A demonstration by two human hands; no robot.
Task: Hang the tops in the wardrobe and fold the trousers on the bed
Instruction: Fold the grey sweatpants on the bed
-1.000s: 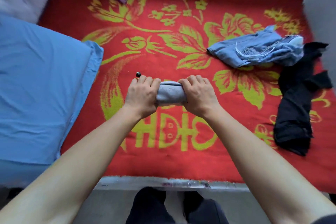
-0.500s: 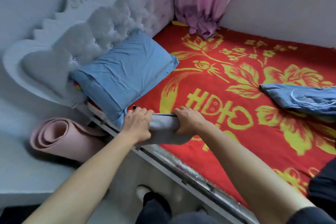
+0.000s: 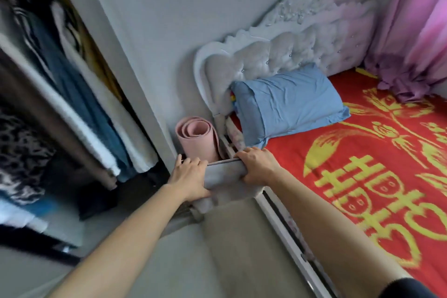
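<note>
A grey garment [image 3: 226,175] hangs between my two hands over the floor beside the bed. My left hand [image 3: 189,178] grips its left end and my right hand [image 3: 257,164] grips its right end, fingers curled over the top edge. The lower part of the cloth droops below my left hand. The open wardrobe [image 3: 72,109] is on the left, with several clothes hanging in it, blurred. The bed with its red and yellow blanket [image 3: 362,176] lies on the right.
A rolled pink mat [image 3: 197,138] stands in the corner between wardrobe frame and the white tufted headboard [image 3: 278,51]. A blue pillow [image 3: 287,104] leans on the headboard. Pink curtain [image 3: 416,31] hangs at far right. The bed's side rail [image 3: 278,220] runs under my right arm.
My view has swung left from the bed toward the wardrobe. Both hands have carried the grey garment off the blanket and past the bed's edge. The jeans and black garment are out of view.
</note>
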